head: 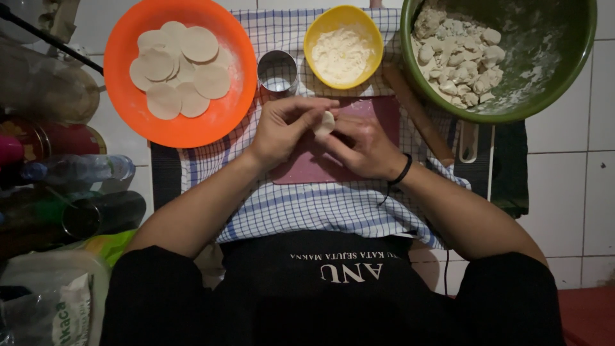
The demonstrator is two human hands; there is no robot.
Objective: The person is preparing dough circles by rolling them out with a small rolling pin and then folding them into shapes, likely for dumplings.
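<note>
At frame centre, left hand [285, 128] and right hand [362, 146] pinch one dough round [325, 123] closed above the pink board [307, 168]; cut rounds fill the orange plate [186, 125] upper left, dough scraps [458, 57] remain upper right.

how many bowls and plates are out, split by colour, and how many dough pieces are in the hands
orange plate with flat dough rounds: 1
yellow bowl with a white filling or flour: 1
green bowl with dough lumps: 1
dough piece held between left hand and right hand: 1
total: 3 vessels, 1 held dough piece
</note>
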